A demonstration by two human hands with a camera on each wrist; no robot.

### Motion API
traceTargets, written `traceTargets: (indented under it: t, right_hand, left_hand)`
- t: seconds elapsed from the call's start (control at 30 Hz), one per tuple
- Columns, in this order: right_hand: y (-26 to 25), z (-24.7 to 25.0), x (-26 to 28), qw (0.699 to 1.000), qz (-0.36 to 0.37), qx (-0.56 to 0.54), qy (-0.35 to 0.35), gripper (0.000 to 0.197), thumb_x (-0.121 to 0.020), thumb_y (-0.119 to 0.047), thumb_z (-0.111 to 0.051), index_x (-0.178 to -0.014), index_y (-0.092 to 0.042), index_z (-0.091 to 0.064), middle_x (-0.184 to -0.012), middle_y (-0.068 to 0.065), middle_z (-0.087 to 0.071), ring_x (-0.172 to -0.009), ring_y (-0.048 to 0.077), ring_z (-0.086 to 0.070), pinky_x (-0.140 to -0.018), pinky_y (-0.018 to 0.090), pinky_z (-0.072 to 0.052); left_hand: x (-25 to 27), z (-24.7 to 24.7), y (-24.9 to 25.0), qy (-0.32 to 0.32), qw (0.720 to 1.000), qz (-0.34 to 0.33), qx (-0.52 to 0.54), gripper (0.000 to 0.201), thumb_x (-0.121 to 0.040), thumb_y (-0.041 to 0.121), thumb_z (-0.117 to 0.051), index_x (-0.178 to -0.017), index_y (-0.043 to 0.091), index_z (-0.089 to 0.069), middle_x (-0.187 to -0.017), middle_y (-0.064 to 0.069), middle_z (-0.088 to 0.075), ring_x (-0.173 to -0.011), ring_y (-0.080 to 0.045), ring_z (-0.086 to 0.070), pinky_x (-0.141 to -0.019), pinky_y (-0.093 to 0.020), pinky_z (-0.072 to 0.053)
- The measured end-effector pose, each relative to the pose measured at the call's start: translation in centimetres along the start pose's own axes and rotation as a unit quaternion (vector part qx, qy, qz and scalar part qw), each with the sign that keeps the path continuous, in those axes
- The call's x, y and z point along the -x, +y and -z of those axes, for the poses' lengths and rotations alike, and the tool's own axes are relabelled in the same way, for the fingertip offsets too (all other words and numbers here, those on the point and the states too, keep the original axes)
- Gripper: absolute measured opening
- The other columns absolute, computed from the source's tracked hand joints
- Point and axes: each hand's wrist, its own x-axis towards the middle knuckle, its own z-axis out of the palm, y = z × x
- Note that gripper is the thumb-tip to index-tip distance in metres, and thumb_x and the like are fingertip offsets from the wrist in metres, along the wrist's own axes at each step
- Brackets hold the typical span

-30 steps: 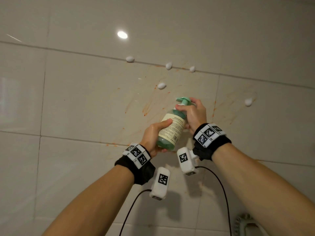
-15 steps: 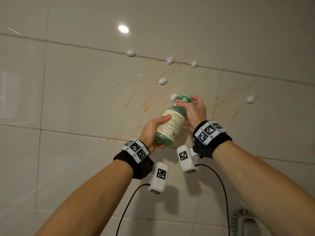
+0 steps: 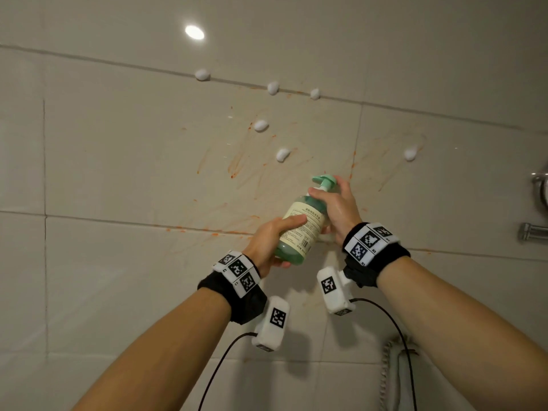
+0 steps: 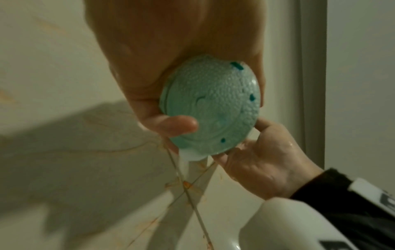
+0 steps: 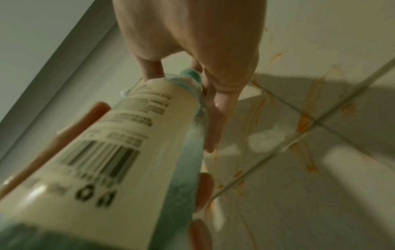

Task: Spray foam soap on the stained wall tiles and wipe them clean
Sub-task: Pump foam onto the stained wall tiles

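Gripping soap bottle [image 3: 302,223] with both hands; foam dabs [image 3: 282,154] on stained tiles [image 3: 148,161].

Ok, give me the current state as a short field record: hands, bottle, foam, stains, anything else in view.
left hand: grips the lower body of the soap bottle
right hand: at the bottle's neck, fingers by the green pump head
bottle: tilted, nozzle toward the wall tiles
foam: six white dabs on the wall; the lowest sits above the nozzle
stains: orange streaks across the tiles, not yet wiped
wiping tool: none in view
other: metal fixtures at the right edge
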Motion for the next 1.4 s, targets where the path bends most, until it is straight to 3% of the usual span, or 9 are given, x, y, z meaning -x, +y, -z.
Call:
traceTargets:
  t: [0.23,0.37,0.43,0.77,1.0,1.2,1.4]
  right_hand:
    - [1.8,0.2,1.0,1.000,0.001,-0.007,0.005,0.043,-0.079,-0.006,-0.076,-0.115,-0.024,-0.060,-0.113,0.003,-0.071,-0.085,0.031,-0.075,-0.066,0.048,-0.062]
    - [2.6,-0.1,1.3,1.000,0.011,0.008,0.011,0.042,-0.078,-0.005,-0.077,-0.113,-0.023,-0.062,-0.109,0.003,-0.070,-0.078,0.025,-0.076,-0.060,0.037,-0.059]
    - [2.9,-0.2,1.4,1.000,0.014,0.009,0.012,0.042,-0.077,-0.006,-0.078,-0.113,-0.022,-0.063,-0.109,0.004,-0.070,-0.077,0.025,-0.076,-0.060,0.036,-0.059]
    - [4.0,-2.0,2.2,0.999,0.005,0.042,0.031,0.042,-0.071,-0.016,-0.083,-0.105,-0.029,-0.062,-0.103,0.004,-0.072,-0.078,0.028,-0.076,-0.069,0.057,-0.062]
    - [3.8,-4.7,3.1,0.998,0.020,0.054,-0.021,0.049,-0.082,-0.016,-0.079,-0.121,-0.030,-0.055,-0.112,0.001,-0.067,-0.084,0.023,-0.075,-0.071,0.045,-0.063]
    - [4.0,-7.6,3.8,0.998,0.017,0.050,-0.037,0.045,-0.079,-0.010,-0.080,-0.114,-0.028,-0.058,-0.112,0.004,-0.067,-0.085,0.026,-0.075,-0.078,0.046,-0.063]
    - [4.9,-10.2,4.5,0.999,0.001,0.048,-0.014,0.046,-0.076,-0.008,-0.081,-0.112,-0.025,-0.059,-0.108,0.002,-0.070,-0.082,0.024,-0.076,-0.076,0.050,-0.063]
  left_hand:
    - [0.7,-0.1,-2.9,0.028,0.999,0.013,0.039,0.068,-0.071,0.049,-0.072,-0.119,0.002,-0.063,-0.073,-0.007,-0.067,-0.055,-0.022,-0.061,-0.045,-0.020,-0.037]
    - [1.0,0.2,-3.6,0.033,0.998,0.022,0.056,0.050,-0.078,0.044,-0.070,-0.110,0.005,-0.067,-0.072,-0.008,-0.067,-0.055,-0.023,-0.060,-0.045,-0.020,-0.036]
    - [1.1,0.5,-3.8,0.030,0.997,0.025,0.061,0.050,-0.081,0.041,-0.068,-0.113,0.004,-0.065,-0.072,-0.008,-0.066,-0.054,-0.023,-0.059,-0.044,-0.020,-0.035]
    - [1.7,2.2,-4.9,0.019,0.997,0.020,0.076,0.050,-0.068,0.045,-0.071,-0.104,0.012,-0.064,-0.068,-0.006,-0.064,-0.051,-0.023,-0.057,-0.045,-0.020,-0.034]
    - [2.7,4.5,-4.8,0.023,0.995,0.013,0.093,0.047,-0.067,0.049,-0.069,-0.103,0.019,-0.068,-0.083,-0.010,-0.065,-0.065,-0.025,-0.058,-0.056,-0.027,-0.034]
    - [3.7,6.9,-5.3,0.043,0.993,0.003,0.112,0.061,-0.069,0.048,-0.069,-0.119,0.014,-0.062,-0.087,-0.012,-0.063,-0.068,-0.027,-0.058,-0.054,-0.026,-0.034]
    - [4.7,9.1,-5.9,0.049,0.991,0.010,0.126,0.058,-0.069,0.045,-0.070,-0.116,0.014,-0.062,-0.079,-0.009,-0.064,-0.064,-0.027,-0.059,-0.049,-0.021,-0.034]
